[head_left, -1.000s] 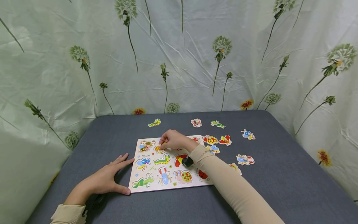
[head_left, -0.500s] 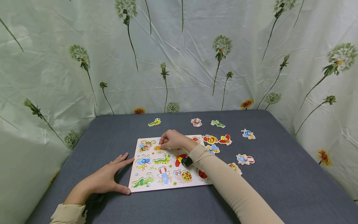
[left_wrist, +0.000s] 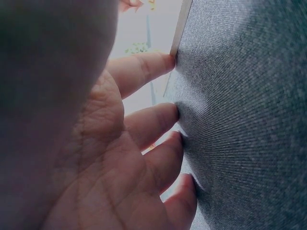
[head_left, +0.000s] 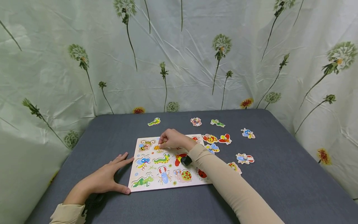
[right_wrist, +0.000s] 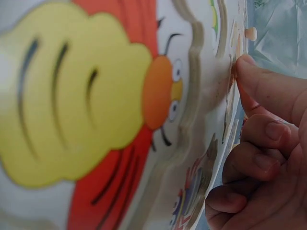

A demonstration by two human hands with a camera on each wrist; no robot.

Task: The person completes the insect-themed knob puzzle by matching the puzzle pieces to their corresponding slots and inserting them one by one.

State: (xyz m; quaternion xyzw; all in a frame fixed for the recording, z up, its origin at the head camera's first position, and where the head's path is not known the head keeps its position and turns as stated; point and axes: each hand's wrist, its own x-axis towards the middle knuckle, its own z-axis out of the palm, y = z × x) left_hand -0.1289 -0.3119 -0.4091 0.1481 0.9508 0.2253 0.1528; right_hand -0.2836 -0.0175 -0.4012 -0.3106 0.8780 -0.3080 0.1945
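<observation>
A wooden insect puzzle board (head_left: 156, 185) lies on the dark table. My right hand (head_left: 174, 139) reaches across it and pinches a yellow-and-orange striped insect puzzle piece (head_left: 158, 149) at the second recess of the far row; the fingers hide its upper part. In the right wrist view the thumb and index finger of the right hand (right_wrist: 273, 105) meet at the board's surface. My left hand (head_left: 104, 177) is spread beside the board, thumb at the near left corner, a finger at the left edge. The left wrist view shows fingertips of the left hand (left_wrist: 139, 129) on the cloth.
A bee piece (head_left: 144, 145) with a knob sits in the board's far left recess. Loose pieces lie beyond and right of the board: a caterpillar (head_left: 154, 122), a spider (head_left: 196, 121), a red-winged insect (head_left: 225, 139), a stag beetle (head_left: 245, 158) and several others. A patterned curtain hangs behind.
Both hands keep their places, the right one still pinching the striped insect piece. The head view has tilted very slightly.
</observation>
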